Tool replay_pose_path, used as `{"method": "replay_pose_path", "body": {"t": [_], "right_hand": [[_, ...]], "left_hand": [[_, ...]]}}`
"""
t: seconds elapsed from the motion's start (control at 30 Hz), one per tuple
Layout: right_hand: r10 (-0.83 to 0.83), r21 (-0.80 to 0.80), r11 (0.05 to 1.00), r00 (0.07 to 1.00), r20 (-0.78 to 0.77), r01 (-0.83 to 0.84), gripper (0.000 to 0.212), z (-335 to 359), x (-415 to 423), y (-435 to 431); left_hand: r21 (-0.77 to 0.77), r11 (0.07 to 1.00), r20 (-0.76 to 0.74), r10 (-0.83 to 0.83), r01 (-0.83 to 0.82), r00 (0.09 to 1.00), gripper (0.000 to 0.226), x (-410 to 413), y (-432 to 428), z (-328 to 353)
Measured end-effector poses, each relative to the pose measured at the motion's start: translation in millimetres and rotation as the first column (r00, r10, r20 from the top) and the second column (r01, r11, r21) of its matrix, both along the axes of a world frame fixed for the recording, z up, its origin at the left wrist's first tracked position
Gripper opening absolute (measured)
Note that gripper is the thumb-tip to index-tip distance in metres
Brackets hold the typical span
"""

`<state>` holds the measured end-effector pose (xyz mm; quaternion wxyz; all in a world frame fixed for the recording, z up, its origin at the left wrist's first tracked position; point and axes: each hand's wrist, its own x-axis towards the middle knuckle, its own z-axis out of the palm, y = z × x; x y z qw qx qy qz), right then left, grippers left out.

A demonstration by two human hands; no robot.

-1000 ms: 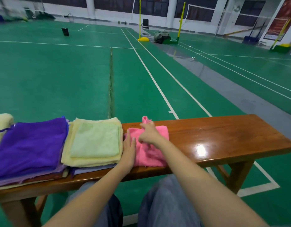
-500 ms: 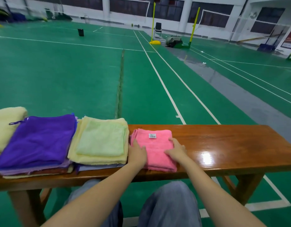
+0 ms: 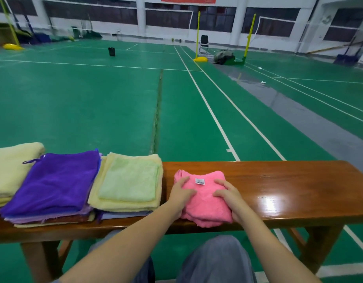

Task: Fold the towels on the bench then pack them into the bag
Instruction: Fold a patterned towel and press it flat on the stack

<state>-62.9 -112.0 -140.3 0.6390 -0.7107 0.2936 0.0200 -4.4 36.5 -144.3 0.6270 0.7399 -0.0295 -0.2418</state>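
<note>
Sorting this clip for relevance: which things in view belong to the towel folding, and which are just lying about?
Job in hand: pink towel, pressed under left hand and right hand; purple towel; light green towel on pale yellow towel; bench.

Lying about: chair, black bin, yellow net post, all on the green court behind.

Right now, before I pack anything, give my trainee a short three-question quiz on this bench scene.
1. True or false: the left hand and the right hand both rest on the pink towel.
2. Which towel tops the stack nearest the pink towel? A) purple B) light green towel C) white
3. Fill in: the pink towel's white label faces ____.

Key: 1 true; 2 B; 3 up.
</note>
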Motion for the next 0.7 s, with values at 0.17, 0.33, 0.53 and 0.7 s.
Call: {"method": "replay_pose_path", "body": {"t": [0.17, 0.33, 0.53, 0.7], "right_hand": [[-0.076, 0.083, 0.995, 0.985, 0.158, 0.064, 0.040, 34.8, -11.7, 6.1], [-0.095, 0.109, 0.992, 0.958, 0.272, 0.067, 0.043, 73.7, -14.8, 24.9], [-0.003, 0.022, 1.000, 0.933, 0.360, -0.005, 0.048, 112.6, 7.1, 77.6], [0.096, -0.057, 0.995, 0.923, 0.373, -0.080, 0.056, 119.9, 29.7, 129.4]], "left_hand": [[-0.048, 0.997, 0.130, -0.053, 0.060, 0.990, 0.069, -14.9, -3.5, 30.4], [-0.103, 0.993, 0.251, -0.033, 0.061, 0.967, 0.072, -18.5, 19.9, 71.8], [-0.156, 0.988, 0.330, 0.069, -0.018, 0.941, 0.071, -10.6, 90.6, 112.0], [-0.096, 0.991, 0.369, 0.117, -0.088, 0.922, 0.072, 1.6, 155.3, 117.2]]}}
